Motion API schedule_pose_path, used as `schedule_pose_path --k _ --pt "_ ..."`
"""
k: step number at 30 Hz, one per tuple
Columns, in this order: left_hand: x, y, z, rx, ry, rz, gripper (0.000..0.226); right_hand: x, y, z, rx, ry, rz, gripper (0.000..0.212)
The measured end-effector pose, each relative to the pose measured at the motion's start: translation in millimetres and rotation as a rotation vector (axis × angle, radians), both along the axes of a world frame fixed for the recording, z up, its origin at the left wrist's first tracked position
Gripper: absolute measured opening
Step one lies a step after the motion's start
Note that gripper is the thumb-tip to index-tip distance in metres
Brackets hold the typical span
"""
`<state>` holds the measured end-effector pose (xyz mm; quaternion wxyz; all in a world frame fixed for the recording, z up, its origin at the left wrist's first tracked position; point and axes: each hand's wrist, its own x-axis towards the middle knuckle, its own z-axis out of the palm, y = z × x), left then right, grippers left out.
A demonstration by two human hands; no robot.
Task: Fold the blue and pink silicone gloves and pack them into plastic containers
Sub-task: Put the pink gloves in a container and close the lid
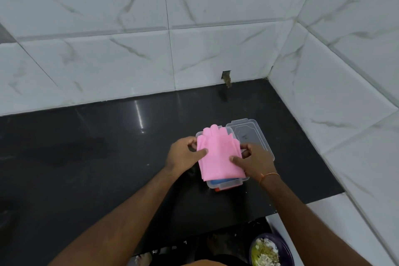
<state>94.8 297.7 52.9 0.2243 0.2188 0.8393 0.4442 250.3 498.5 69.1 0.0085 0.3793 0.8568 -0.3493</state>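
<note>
Left hand (185, 153): thumb lies on top of the pink glove (220, 155) near its left edge, the other fingers curl under that edge, so it pinches the glove.
Right hand (252, 162): thumb presses on the glove's right side, the fingers bend round the right edge; it too holds the glove.
Pink glove: folded into a flat pad, finger ends pointing away from the person, held over the box (226, 183) and hiding most of its opening; whether it already rests on the rim I cannot tell.
Box: clear plastic, on the dark tabletop (86, 157), near edge showing under the glove.
Blue glove (217, 181): a strip of blue shows inside the box beneath the pink one, so it seems packed already.
Lid (248, 134): clear, lying just beyond and right of the box, touching or nearly so.
Red item (217, 189): a small red bit at the box's near corner, too little seen to name.
Handling, as a judgement: the glove looks light, soft and floppy, likely springy enough to unfold if let go; silicone tends to cling, so it should not slip.
Where to hold: both side edges of the fold, thumbs on top, as now, keeping the layers pressed together.
Next move needs: pushing the pad down flat, tucking in the finger ends that overhang the far rim.
Risk: the fold opening, or the light box sliding on the glossy tabletop.
</note>
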Motion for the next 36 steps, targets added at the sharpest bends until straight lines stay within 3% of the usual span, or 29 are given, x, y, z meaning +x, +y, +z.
schedule_pose_path --k 4,7,9,11,15,19,25,29,36 --pt "-3 1 -1 -0.15 0.123 -0.06 0.059 -3 -1 3 0.196 -0.04 0.072 0.059" --pt "-8 5 11 -0.172 0.292 -0.116 0.084 -3 -13 17 0.356 0.057 0.116 0.061" --pt "-20 8 28 -0.132 0.511 -0.269 0.068 -3 -26 28 0.392 0.112 0.223 0.055" --pt "-34 16 48 -0.093 0.66 -0.565 0.047 -4 -41 36 0.361 0.096 0.332 0.054" --pt "-46 54 69 -0.266 0.674 -1.06 0.044 -11 -65 33 0.342 -0.066 0.408 0.058" --pt "-50 85 62 -0.498 0.701 -1.287 0.044 -23 -68 16 0.325 -0.203 0.451 0.053" --pt "-50 104 44 -0.555 0.632 -1.335 0.03 -31 -55 -3 0.292 -0.21 0.441 0.046" --pt "-49 104 26 -0.574 0.595 -1.248 0.026 -44 -52 -16 0.305 -0.298 0.499 0.051" --pt "-50 97 17 -0.543 0.589 -1.122 0.027 -44 -47 -21 0.272 -0.221 0.489 0.046"
